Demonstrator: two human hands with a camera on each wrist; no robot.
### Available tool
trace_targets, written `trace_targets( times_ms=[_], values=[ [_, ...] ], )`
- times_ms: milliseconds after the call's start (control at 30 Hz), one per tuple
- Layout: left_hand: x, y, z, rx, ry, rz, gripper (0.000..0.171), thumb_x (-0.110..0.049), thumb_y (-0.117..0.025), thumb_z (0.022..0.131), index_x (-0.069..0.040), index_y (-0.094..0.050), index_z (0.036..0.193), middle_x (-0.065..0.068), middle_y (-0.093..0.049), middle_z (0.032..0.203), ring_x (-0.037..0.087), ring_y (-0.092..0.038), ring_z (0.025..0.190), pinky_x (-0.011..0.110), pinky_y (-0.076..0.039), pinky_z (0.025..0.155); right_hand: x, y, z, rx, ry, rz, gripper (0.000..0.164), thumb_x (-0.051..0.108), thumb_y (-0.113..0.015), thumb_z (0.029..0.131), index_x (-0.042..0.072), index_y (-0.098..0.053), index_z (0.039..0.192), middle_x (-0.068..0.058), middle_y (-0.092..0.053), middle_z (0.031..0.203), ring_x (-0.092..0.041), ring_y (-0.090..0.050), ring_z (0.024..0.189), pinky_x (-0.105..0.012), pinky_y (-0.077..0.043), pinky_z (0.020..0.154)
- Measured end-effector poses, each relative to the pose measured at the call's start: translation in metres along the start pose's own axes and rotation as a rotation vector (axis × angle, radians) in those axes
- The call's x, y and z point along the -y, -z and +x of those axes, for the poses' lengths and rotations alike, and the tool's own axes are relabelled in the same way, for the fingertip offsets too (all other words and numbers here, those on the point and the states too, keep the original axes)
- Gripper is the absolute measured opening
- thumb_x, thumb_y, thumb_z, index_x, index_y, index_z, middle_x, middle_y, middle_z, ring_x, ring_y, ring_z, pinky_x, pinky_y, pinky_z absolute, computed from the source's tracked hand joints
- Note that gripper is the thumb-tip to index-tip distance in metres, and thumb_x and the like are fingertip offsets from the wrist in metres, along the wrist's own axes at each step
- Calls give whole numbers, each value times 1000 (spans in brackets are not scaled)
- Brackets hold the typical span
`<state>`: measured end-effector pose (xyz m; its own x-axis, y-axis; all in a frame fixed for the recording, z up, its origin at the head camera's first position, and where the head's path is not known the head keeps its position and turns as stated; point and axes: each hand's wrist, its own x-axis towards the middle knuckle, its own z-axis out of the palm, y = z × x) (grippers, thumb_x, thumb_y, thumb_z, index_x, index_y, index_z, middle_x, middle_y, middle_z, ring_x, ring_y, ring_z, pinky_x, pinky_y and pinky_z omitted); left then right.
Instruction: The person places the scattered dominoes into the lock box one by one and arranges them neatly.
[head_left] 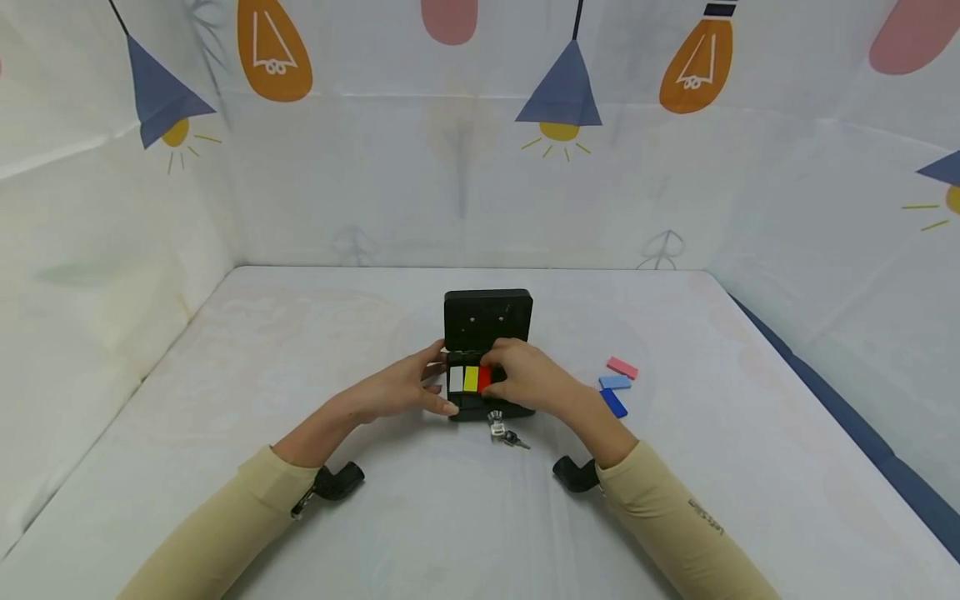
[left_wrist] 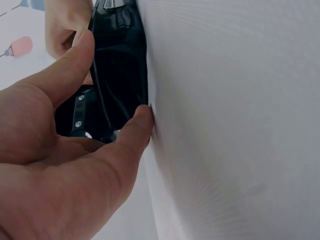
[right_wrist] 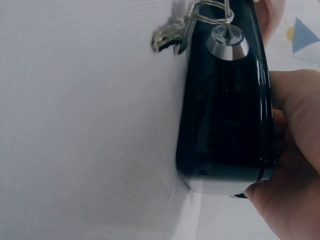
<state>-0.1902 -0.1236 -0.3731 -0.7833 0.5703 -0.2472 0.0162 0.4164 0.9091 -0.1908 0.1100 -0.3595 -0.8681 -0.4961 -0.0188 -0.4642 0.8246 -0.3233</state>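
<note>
A small black cash box (head_left: 491, 411) stands on the table with its lid (head_left: 487, 319) raised. Inside lie a white block (head_left: 456, 380), a yellow block (head_left: 471, 378) and a red block (head_left: 484, 377), side by side. My left hand (head_left: 401, 385) holds the box's left side, thumb near the front corner; in the left wrist view a fingertip (left_wrist: 144, 114) reaches the wall's lower edge. My right hand (head_left: 528, 375) reaches into the box from the right and pinches the red block. Keys (right_wrist: 172, 37) hang on a ring from the lock (right_wrist: 227, 40) in the box's front wall.
Right of the box lie a pink block (head_left: 622, 367), a light blue block (head_left: 615, 382) and a dark blue block (head_left: 614, 403) on the white table (head_left: 300, 333). Printed white curtains (head_left: 375, 167) enclose the table at the back and sides.
</note>
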Motion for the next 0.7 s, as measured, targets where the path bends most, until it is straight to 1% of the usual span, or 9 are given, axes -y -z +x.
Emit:
trace_targets(
  times_ms=[367,533,700],
  values=[
    [0,0,0,-6,8,8,118,-23,-84,80,-21,1,161,9,-18,167,31,-26,152,46,-36,118,0,-2,1,-3,-3,-27,40,30,-77,88,9,-69,122,-4,-65,116,-17,-57,101,-36,-54,98],
    [-1,0,-1,-13,16,12,119,-25,-85,79,-20,1,161,9,-18,167,30,-29,151,46,-37,117,3,-1,0,0,-12,-44,39,28,-76,89,8,-69,122,-4,-65,118,-19,-58,104,-38,-53,100],
    [-2,0,-1,-9,11,11,119,-25,-85,79,-19,1,161,10,-18,167,30,-27,152,46,-37,118,5,-1,-1,5,-11,-47,36,25,-75,90,8,-70,121,-5,-66,120,-20,-59,108,-39,-52,102]
  ],
)
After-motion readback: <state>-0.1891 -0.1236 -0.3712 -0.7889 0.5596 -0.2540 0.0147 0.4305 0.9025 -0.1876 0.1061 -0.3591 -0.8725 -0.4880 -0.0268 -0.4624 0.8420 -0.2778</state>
